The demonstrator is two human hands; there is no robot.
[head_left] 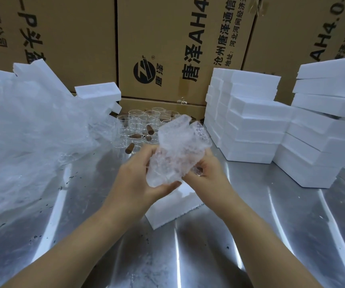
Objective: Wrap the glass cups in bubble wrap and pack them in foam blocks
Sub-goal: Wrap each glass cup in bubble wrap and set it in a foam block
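The left hand (137, 180) and the right hand (208, 177) both grip one bubble-wrapped cup (177, 150) above one foam block (170, 210) on the surface (254, 235). Bare glass cups (144, 121) stand far behind; I cannot count them.

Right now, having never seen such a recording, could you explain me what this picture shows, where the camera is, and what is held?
No machine here: a person works with bare hands. The single picture comes from a camera worn on the head, looking down. The left hand and the right hand both grip a bundle of bubble wrap, probably around a cup, though the glass is hard to see. Under them a foam block lies on the metal table. Behind stand bare glass cups; to the right, foam stacks; to the left, crumpled plastic sheeting.
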